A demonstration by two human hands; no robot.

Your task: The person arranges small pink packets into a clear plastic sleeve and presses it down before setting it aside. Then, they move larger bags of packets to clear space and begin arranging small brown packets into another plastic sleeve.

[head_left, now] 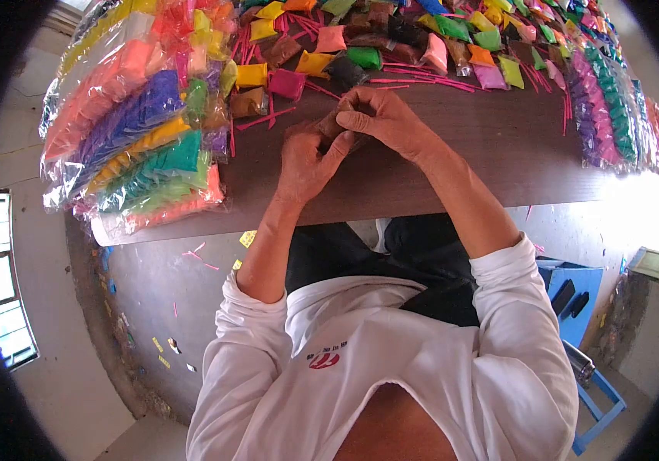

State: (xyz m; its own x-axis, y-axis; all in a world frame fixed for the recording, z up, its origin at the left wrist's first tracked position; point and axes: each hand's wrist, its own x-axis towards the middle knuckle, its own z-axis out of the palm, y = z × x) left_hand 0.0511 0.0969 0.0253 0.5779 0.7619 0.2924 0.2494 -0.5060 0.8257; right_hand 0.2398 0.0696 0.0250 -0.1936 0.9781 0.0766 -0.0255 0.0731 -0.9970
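My left hand (pixel 306 163) and my right hand (pixel 385 123) meet above the near part of the brown table, fingers curled and thumbs close together. Between them is a small brown packet (pixel 332 127), mostly covered by the fingers, so its full shape is hidden. Just beyond the hands lie a black packet (pixel 346 71), a magenta packet (pixel 287 84) and a brown packet (pixel 249 103). Thin pink strips (pixel 429 81) are scattered among them.
Clear bags of colourful packets (pixel 141 138) are stacked at the table's left end; more bagged packets (pixel 606 107) stand at the right. Loose packets cover the far side of the table (pixel 498 138). A blue stool (pixel 575 296) is at the lower right.
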